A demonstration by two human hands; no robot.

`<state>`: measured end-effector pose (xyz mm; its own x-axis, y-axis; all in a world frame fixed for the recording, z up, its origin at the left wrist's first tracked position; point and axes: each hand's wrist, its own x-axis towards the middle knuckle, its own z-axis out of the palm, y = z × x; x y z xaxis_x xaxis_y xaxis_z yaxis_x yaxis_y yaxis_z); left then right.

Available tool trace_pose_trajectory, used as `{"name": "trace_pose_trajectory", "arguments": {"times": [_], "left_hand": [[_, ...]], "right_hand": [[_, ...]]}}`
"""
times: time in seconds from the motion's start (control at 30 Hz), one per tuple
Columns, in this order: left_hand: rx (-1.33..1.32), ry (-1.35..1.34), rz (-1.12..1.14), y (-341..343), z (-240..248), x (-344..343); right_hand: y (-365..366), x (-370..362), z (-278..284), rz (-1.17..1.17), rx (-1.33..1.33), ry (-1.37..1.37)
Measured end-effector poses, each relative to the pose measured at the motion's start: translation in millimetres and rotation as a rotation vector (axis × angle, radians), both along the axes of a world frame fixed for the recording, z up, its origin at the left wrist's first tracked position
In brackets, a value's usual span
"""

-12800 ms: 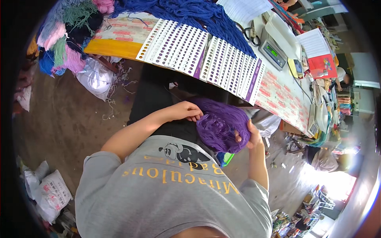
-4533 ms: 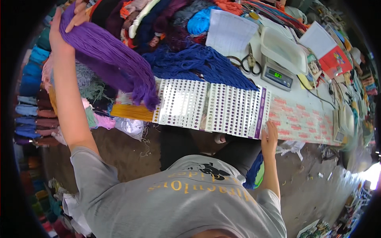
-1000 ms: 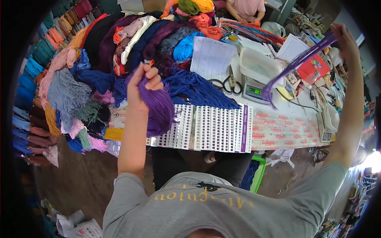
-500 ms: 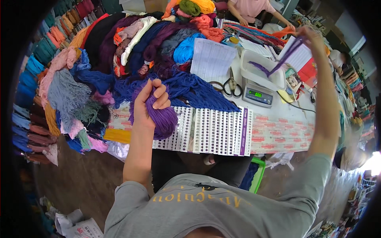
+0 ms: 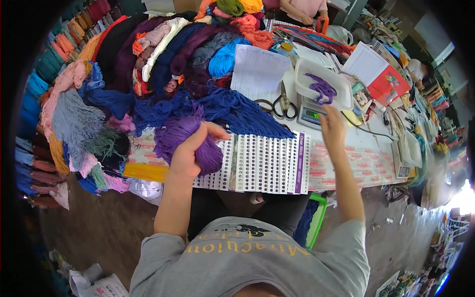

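My left hand (image 5: pixel 190 151) is closed around a thick purple yarn skein (image 5: pixel 184 134), thumb and a finger reaching past its right side. A small bundle of purple yarn strands (image 5: pixel 321 88) lies in a white plastic tub (image 5: pixel 303 75), which rests on a digital scale (image 5: pixel 309 117) with a lit green display. By the tub's near edge, in front of the scale, is my right hand (image 5: pixel 333 126); its fingers are slightly smeared, and whether they grip a strand end is unclear. Black-handled scissors (image 5: pixel 284 105) lie left of the scale.
Perforated white cards (image 5: pixel 269 163) lie along the table's near edge. Dark blue yarn (image 5: pixel 237 111) and piled coloured skeins cover the left and back. A printed sheet (image 5: pixel 257 69) and a red booklet (image 5: pixel 388 83) flank the tub. Across the table sits another person (image 5: pixel 302 9).
My right hand has come down and inward from the far right, and the raised purple strands now lie in the tub. The display has changed. My left hand has turned slightly with the skein.
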<state>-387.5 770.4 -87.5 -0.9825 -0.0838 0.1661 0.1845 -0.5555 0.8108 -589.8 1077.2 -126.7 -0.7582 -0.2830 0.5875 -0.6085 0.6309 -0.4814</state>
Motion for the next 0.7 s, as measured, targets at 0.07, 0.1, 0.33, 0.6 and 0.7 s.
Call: {"name": "trace_pose_trajectory", "arguments": {"times": [0.07, 0.1, 0.33, 0.6, 0.7], "left_hand": [[-0.053, -0.006, -0.042, 19, 1, -4], [-0.081, -0.036, -0.042, 25, 0, -4], [-0.170, -0.156, -0.037, 52, -6, 3], [-0.072, -0.126, -0.010, 43, -13, 9], [0.000, -0.164, 0.001, 45, -14, 8]], "right_hand": [[-22, 43, 7, 0.250, -0.174, -0.272], [-42, 76, 25, 0.384, -0.191, -0.373], [-117, 158, 22, 0.616, -0.430, -0.690], [-115, 159, 25, 0.619, -0.416, -0.610], [-112, 161, 26, 0.627, -0.523, -0.688]]}}
